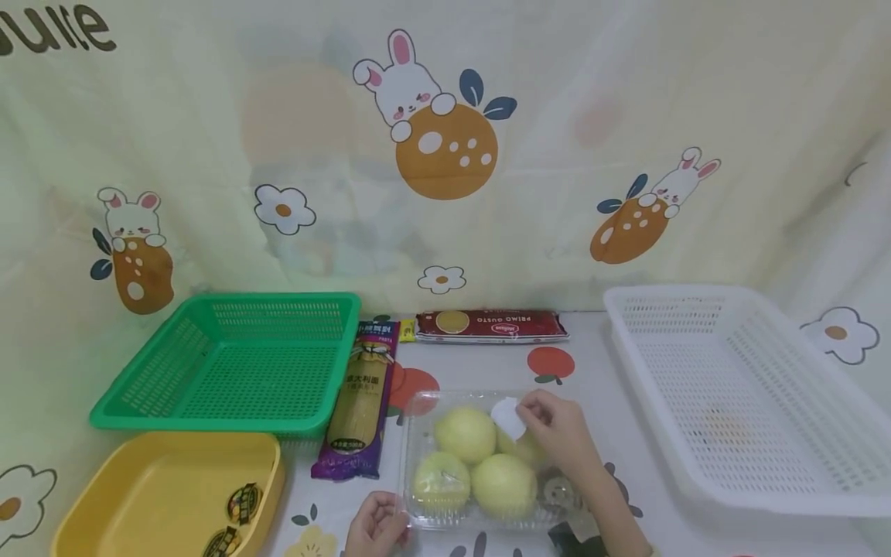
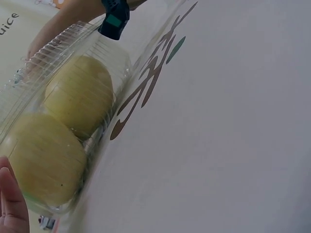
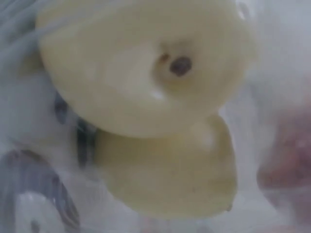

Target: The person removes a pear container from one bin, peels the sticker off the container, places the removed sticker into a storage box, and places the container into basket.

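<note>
Bare hands, a dark wrist-worn camera unit (image 2: 114, 19) with a teal patch.

My right wrist view is a blur of pale yellow-green round fruits (image 3: 146, 73). My right hand (image 1: 557, 433) covers one fruit, and the frame's bottom edge cuts off my left hand (image 1: 376, 530).

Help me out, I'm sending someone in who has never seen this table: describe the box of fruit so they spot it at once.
Start at the green basket on the left and the white basket on the right. Between them, at the near edge, lies the clear plastic box with the left hand and right hand on it. Unlike the flat pasta packets beside it, it is see-through and holds round pale green fruit.
</note>
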A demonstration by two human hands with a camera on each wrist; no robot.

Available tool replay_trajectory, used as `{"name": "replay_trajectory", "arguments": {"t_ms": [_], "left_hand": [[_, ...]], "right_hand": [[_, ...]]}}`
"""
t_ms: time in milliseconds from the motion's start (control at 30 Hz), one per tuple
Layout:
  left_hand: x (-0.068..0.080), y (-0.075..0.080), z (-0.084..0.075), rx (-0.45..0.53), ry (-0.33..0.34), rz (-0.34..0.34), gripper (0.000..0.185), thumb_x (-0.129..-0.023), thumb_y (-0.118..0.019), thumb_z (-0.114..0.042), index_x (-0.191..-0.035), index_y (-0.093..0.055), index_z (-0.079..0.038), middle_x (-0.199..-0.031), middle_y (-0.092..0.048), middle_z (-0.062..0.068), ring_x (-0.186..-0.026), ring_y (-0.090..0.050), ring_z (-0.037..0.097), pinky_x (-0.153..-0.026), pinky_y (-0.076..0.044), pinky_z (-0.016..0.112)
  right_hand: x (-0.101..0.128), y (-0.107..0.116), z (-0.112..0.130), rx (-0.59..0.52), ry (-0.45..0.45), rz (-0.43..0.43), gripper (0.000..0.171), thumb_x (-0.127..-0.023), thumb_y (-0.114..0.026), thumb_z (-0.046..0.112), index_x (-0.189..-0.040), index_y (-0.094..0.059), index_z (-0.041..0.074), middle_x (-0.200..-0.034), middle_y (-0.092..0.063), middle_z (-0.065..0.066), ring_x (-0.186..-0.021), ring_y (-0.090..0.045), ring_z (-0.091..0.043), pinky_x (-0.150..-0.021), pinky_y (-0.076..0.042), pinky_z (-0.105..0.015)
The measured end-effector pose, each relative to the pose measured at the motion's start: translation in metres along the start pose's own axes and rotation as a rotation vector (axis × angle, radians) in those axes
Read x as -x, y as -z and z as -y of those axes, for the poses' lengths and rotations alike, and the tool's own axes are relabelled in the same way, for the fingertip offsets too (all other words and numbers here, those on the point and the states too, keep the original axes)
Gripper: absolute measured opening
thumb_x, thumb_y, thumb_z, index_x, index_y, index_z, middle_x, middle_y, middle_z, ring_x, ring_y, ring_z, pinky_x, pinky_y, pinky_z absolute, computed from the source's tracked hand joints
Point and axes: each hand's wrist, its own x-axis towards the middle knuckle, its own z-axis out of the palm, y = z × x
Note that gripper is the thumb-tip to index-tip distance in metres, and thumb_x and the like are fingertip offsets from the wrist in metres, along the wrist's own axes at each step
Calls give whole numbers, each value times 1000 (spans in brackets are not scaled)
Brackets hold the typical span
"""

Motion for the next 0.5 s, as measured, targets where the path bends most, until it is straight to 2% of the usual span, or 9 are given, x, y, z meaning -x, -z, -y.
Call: {"name": "replay_trajectory", "arguments": {"t_ms": [200, 500], "left_hand": [[-2, 0, 1, -6, -2, -6, 21, -82, -55, -8, -98, -46, 3, -73, -55, 4, -65, -53, 15, -60, -45, 28], [-3, -2, 3, 23, -17, -21, 22, -82, -56, -7, -98, -46, 3, -73, -55, 4, -64, -53, 15, -60, -45, 27]], "right_hand": [[-1, 2, 3, 21, -13, 10, 4, -80, -64, 5, -78, -60, 5, -63, -55, 7, -55, -46, -10, -50, -40, -23], [-3, 14, -1, 45, 26, -64, 5, -80, -63, 2, -78, -61, 5, -63, -55, 7, -57, -49, -8, -53, -43, -23]]}}
